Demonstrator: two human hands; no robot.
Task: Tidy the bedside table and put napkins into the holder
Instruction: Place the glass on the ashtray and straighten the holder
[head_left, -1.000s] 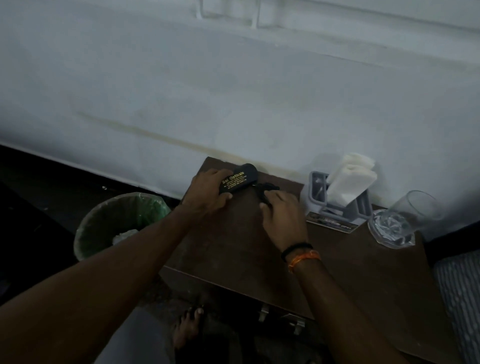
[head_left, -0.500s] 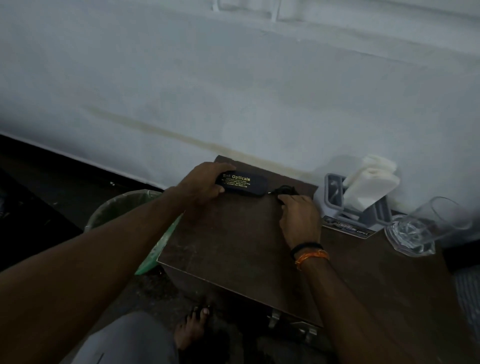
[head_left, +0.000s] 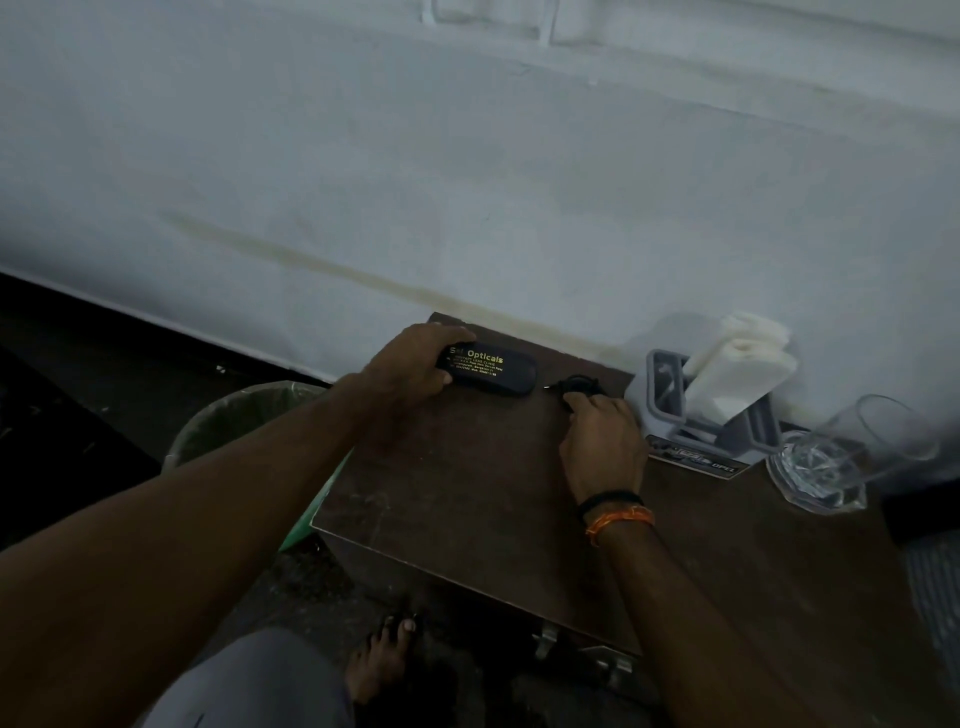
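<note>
Here, white folded napkins (head_left: 735, 371) already stood upright in the grey slotted plastic holder (head_left: 662, 400) at the back of the dark brown wooden bedside table (head_left: 467, 478), close to the wall, so that part of the job looked finished. My right hand (head_left: 602, 441) lay just left of the holder, its fingertips curled onto a small black corded object (head_left: 579, 387), apparently to gather it neatly; what the object was, I could not tell. My left hand (head_left: 410, 364) gripped the near end of a black oblong spectacle case with gold lettering (head_left: 485, 370), thumb below and fingers over the top, setting it parallel to the table's back edge. A clear faceted glass tumbler (head_left: 831, 462) stood right of the holder. A green-lined waste bin (head_left: 244, 421) sat on the floor, left of the table.
</note>
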